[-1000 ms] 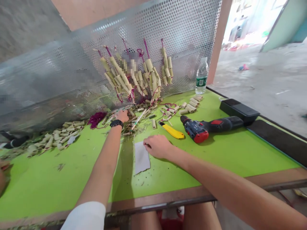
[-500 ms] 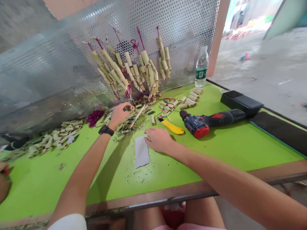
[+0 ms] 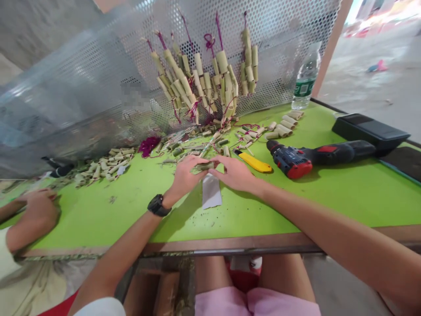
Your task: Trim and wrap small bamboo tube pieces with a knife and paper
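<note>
Above the top end of a white strip of paper (image 3: 211,195), my two hands meet around a short piece of bamboo (image 3: 204,166). My left hand (image 3: 188,176), with a black watch on its wrist, pinches one end between thumb and fingers. My right hand (image 3: 235,173) closes on the other end, its thumb and fingertips hiding that part. Just past my fingers lie loose bamboo bits and shavings (image 3: 177,151). A yellow utility knife (image 3: 255,162) rests to the right of my right hand.
A cordless drill (image 3: 292,160) and a black case (image 3: 368,131) lie at right. A water bottle (image 3: 305,81) stands behind. Strung bamboo pieces (image 3: 197,83) hang on the mesh. A bamboo pile (image 3: 107,166) and another person's hands (image 3: 41,204) are at left.
My left hand has come from the scrap pile toward me with a bamboo piece. My right hand has left the paper and joined it on the piece. The view has shifted left.
</note>
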Tool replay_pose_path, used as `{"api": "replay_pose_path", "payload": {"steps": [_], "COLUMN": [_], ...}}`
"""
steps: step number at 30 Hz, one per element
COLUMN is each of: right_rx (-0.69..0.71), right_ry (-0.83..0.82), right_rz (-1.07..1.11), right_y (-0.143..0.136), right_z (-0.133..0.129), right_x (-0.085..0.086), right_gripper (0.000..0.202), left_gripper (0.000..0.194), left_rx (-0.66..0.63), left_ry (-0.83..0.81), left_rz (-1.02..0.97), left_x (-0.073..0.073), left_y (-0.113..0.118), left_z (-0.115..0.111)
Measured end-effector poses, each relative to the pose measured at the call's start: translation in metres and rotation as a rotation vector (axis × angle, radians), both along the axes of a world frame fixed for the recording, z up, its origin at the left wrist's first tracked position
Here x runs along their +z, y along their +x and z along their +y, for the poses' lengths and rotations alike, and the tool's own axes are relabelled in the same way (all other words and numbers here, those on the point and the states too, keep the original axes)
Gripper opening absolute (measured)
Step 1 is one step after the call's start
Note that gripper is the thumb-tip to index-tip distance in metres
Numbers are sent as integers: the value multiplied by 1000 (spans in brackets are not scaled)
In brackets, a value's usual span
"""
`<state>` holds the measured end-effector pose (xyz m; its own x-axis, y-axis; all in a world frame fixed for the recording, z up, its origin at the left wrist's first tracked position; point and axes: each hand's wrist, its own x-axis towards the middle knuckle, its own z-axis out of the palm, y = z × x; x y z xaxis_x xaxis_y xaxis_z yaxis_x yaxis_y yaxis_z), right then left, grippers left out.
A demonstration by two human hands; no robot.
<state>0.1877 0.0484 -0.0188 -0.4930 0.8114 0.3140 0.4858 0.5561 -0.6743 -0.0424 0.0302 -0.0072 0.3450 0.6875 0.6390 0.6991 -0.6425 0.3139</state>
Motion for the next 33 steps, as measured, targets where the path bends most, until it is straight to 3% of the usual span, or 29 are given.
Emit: {"api": "replay_pose_path", "payload": {"steps": [7,20,25,29,33], "right_rx": [26,0,32,27,-10], "right_ry": [73,195,200,175,152], "right_rz": [22,-164,-150,-95,-19], "right_y": [-1,-3,-2,-1,0], "right_z": [-5,1,2,4,4], "right_x": [0,-8,-10,-13,-15], "right_gripper": [35,42,46,44,38], "left_gripper": [45,26,24,26,32], "left_rx": [45,-138,-198,-161,-35], "left_ry": [-49,189,145,109,57], "left_rz": [-77,-108,-86,-75,-94], "left_x": [-12,-16,-18,-19,-21], "left_y": [-13,2,2,1,-3], "left_z": [-23,-31,-30,-31,-29]}}
